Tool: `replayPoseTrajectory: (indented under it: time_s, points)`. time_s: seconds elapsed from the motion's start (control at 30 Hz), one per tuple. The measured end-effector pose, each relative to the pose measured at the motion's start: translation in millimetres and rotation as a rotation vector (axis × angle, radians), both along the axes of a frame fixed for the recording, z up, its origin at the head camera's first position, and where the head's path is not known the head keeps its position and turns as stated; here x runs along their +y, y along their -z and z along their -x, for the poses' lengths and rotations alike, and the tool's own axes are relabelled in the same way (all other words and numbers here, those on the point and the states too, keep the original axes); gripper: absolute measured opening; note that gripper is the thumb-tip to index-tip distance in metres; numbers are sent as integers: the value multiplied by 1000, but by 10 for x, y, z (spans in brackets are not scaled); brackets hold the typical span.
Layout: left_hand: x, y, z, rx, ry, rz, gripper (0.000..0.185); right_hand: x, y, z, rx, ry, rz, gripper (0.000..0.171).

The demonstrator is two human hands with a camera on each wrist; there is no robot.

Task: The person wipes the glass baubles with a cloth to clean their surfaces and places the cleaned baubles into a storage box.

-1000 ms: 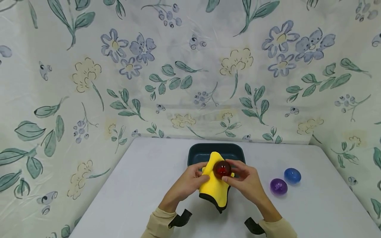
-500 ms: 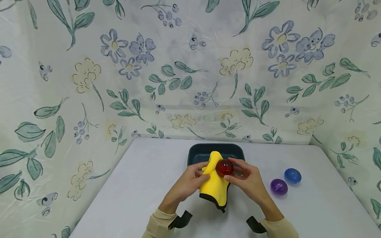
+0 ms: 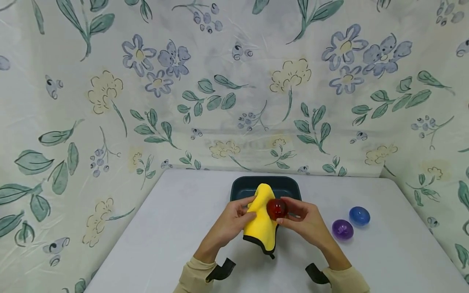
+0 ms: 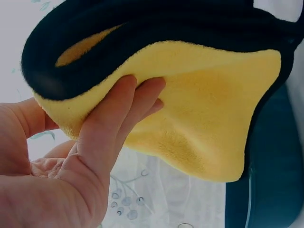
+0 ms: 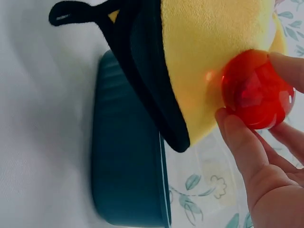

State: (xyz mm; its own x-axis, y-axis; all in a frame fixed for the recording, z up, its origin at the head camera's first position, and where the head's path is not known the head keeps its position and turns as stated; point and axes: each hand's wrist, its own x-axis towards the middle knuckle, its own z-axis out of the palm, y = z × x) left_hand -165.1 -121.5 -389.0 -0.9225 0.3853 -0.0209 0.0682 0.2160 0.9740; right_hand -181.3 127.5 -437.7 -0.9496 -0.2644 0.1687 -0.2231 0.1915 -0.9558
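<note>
My left hand pinches a yellow cloth with a dark border, thumb on one side and fingers on the other. In the left wrist view the cloth hangs in a fold with its dark edging uppermost. A translucent red ball sits between the thumb and fingertips of my right hand, up against the cloth's right side. The right wrist view shows the red ball touching or very near the yellow fabric, with a dark hanging loop at the cloth's corner.
Behind the hands a dark teal tray stands on the white table, partly hidden by the cloth. To the right lie a purple egg-shaped ball and a blue one. A flower-patterned sheet surrounds the table.
The red ball has shifted slightly right across the cloth and turned in the right hand's fingers. The cloth has moved a little up and left with the left hand.
</note>
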Motion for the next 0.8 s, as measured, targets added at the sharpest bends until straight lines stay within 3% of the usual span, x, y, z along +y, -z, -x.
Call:
replayPoseTrajectory:
  time_s: [0.3, 0.8]
  points:
    - [-10, 2, -1, 2, -36, 4, 54, 18, 24, 18, 9, -41, -76, 65]
    - [-22, 43, 32, 21, -65, 3, 55, 39, -27, -16, 11, -145, -52, 62]
